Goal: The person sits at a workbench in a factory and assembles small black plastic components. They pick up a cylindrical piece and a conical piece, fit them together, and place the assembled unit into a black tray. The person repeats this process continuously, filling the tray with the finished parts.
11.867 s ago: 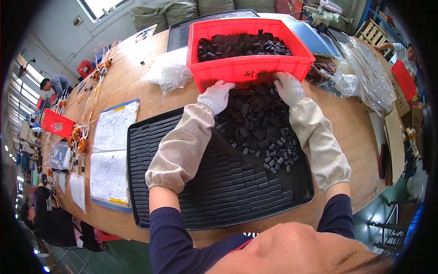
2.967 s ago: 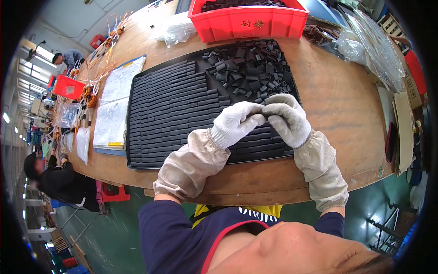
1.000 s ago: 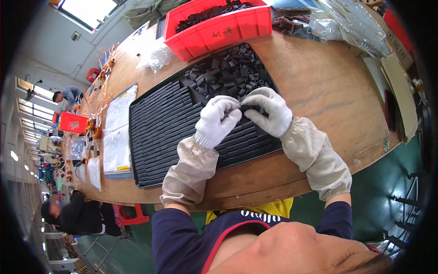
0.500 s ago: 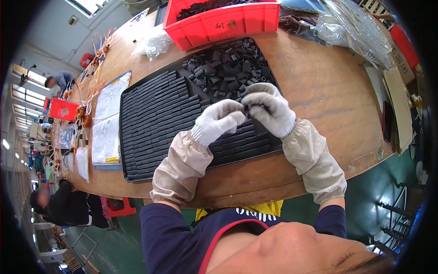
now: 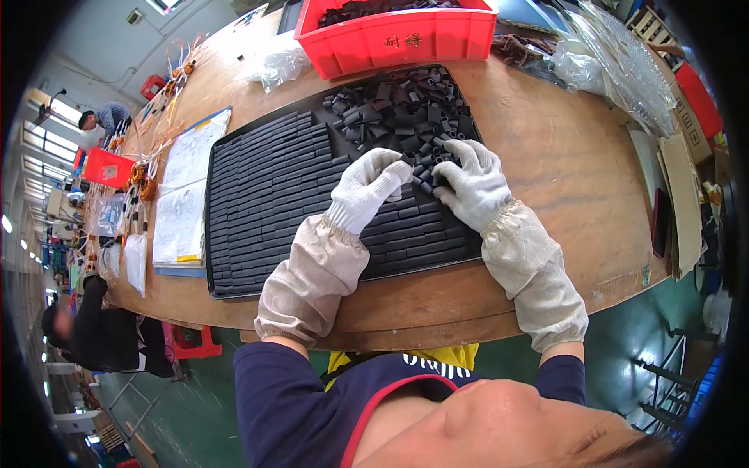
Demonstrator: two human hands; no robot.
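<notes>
A black tray (image 5: 209, 269) lies on the wooden table in front of me. Neat rows of short black tubes (image 5: 269, 179) fill its left and near parts, while loose black tubes (image 5: 390, 117) lie jumbled at its far right. My left hand (image 5: 365, 189), in a white glove, is over the rows with thumb and fingertips pinched together on one short black tube (image 5: 407, 158). My right hand (image 5: 476, 187), also gloved, reaches to the edge of the loose pile. Its fingers and thumb are apart and curved around several tubes, without a visible grip on any.
A red plastic crate (image 5: 398, 43) of dark pieces stands behind the tray. Papers on a blue board (image 5: 187, 195) lie to the left, near clear plastic bags (image 5: 273, 66). Bubble wrap (image 5: 624, 70) and cardboard (image 5: 683, 203) are at the right. Two people (image 5: 117, 331) are farther left.
My hands were together over the tray; now they are apart. The right hand has spread its fingers by the loose tubes. The left has stayed nearly in place.
</notes>
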